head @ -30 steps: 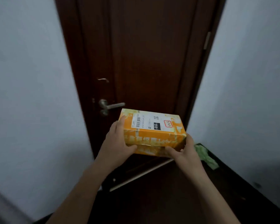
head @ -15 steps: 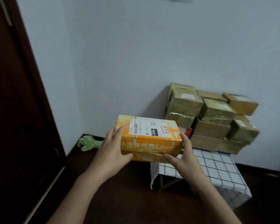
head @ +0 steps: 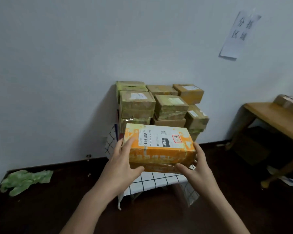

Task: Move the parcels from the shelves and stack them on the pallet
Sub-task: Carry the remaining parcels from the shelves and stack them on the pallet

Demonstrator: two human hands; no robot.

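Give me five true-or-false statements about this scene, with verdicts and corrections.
The left hand and right hand both hold the orange parcel. True.
The stack of brown parcels stands on a checked cloth. True.
The orange parcel lies on top of the stack of brown parcels. False: the hands hold it in front of the stack.
A paper notice hangs on the wall. True.
The green rag lies on the wooden table. False: it lies on the floor, away from the wooden table.
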